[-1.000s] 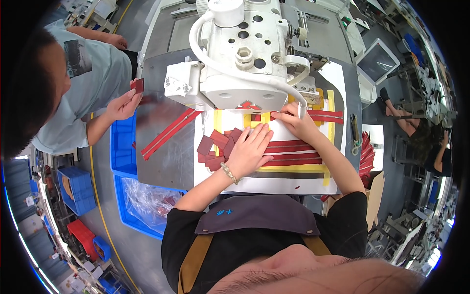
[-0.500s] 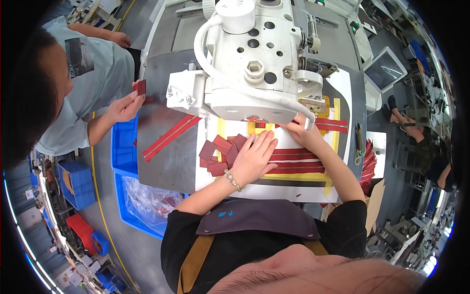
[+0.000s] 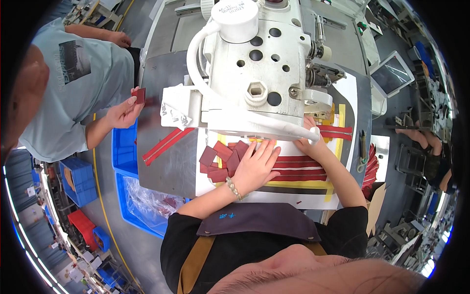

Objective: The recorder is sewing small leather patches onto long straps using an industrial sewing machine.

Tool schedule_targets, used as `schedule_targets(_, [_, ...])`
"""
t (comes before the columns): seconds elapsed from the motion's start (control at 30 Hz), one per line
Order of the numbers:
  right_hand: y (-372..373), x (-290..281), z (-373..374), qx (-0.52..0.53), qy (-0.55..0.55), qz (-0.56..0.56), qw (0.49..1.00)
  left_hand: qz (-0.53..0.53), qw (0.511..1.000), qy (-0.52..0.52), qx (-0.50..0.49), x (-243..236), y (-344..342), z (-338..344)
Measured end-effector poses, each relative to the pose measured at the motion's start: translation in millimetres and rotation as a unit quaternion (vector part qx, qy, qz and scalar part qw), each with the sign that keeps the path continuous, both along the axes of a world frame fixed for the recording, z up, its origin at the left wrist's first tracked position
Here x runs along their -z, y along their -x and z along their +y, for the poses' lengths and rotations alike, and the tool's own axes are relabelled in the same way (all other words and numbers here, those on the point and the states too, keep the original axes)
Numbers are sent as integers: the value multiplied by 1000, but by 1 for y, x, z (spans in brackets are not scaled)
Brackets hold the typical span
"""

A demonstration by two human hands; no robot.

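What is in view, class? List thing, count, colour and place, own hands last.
Table: one, grey, centre
Sewing machine: one, white, top centre
Zips: several, red, on the table
Patches: several, dark red, before the machine
Trays: two, blue, left of the table
Plastic bag: one, clear, in the nearer tray
Screen: one, dark, upper right
Box: one, brown, lower right
Co-worker: one, pale blue shirt, left
Background: too cluttered to count
Left hand: one, bare, by the patches
Right hand: one, bare, partly hidden by the machine

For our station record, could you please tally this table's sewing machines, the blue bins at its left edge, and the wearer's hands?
Sewing machine: 1
Far blue bin and near blue bin: 2
Left hand and right hand: 2
Total: 5
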State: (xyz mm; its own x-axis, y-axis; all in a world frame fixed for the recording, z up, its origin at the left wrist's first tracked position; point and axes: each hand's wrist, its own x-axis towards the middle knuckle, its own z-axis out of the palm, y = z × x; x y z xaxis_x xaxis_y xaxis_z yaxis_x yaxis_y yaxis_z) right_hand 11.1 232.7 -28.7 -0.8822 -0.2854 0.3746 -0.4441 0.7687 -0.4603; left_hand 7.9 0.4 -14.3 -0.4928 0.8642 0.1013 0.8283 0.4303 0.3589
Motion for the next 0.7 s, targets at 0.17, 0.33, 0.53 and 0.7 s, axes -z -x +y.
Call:
schedule_targets(0.17, [0,-4,0,-3,-1,-2,1000,5,1000,1,0,-3,1,1])
schedule_targets(0.33, [-1,-2,1,2,-15,-29,999,28,1000,-6,3,-8,2,3])
schedule_targets(0.53, [3,0,-15,-68,-37,51,996,35,999,-12,5,-10,7,5])
schedule_targets(0.7, [0,-9,-21,-61,-35,35,997,4,998,-58,29,-5,18,0])
